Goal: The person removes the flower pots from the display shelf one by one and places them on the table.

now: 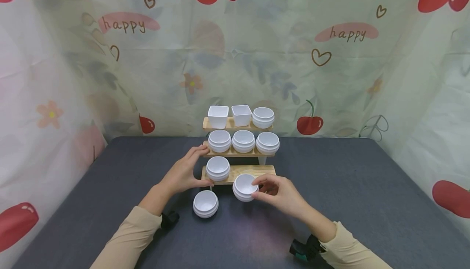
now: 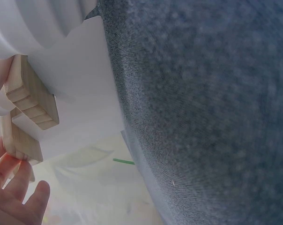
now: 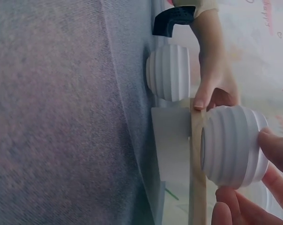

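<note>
My right hand [image 1: 282,193] pinches the rim of a white ribbed bowl [image 1: 244,189], thumb in front and fingers behind. That bowl is at the front of the bottom tier of a wooden tiered stand [image 1: 253,170]; in the right wrist view, the ribbed bowl [image 3: 233,146] appears beside the board. At the stand's left end my left hand [image 1: 183,171] is spread, fingertips touching the middle tier and thumb at the bottom one. Its fingers [image 2: 22,180] touch a board end in the left wrist view. Another ribbed bowl [image 1: 218,168] sits on the bottom tier's left.
A ribbed bowl [image 1: 205,204] stands on the dark table [image 1: 110,220] before the stand. Three ribbed bowls line the middle tier, including the center one [image 1: 243,141]. Two square bowls, one at left [image 1: 218,118], and a round bowl [image 1: 263,117] fill the top tier. A printed curtain [image 1: 235,65] hangs behind.
</note>
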Available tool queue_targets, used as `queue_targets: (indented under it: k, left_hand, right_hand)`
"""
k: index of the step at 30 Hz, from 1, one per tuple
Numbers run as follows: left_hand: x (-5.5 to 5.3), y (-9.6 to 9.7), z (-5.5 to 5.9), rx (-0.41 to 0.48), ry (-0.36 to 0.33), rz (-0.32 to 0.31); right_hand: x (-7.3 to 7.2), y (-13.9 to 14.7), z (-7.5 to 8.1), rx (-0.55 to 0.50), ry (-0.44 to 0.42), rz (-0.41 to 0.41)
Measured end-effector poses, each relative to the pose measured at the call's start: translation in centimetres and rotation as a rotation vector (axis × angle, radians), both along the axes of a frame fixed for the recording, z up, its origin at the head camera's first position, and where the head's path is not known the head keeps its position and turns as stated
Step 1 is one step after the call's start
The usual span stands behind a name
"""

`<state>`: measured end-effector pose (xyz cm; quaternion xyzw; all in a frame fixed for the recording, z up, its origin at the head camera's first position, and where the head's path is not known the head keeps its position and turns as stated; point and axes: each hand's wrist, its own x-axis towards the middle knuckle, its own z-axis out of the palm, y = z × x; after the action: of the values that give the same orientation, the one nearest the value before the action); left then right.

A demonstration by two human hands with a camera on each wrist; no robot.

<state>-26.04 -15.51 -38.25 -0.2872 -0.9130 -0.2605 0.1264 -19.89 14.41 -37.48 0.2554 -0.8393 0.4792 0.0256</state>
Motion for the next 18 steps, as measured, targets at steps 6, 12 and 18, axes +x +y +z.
queue_targets:
  k: [6,12,18]
  left_hand:
    - [0.07,0.01,0.1,0.007,0.018,-0.007]
    - [0.15,-0.02,0.14,0.014,0.025,-0.012]
    - [0.12,-0.05,0.03,0.016,0.025,-0.011]
  right_hand:
    - [-0.02,-0.16,-0.37,0.008,-0.008,0.035]
    - [0.1,-0.38,-0.43,0.016,-0.026,0.055]
    - [0.06,-0.65,-0.66,0.032,-0.041,0.068]
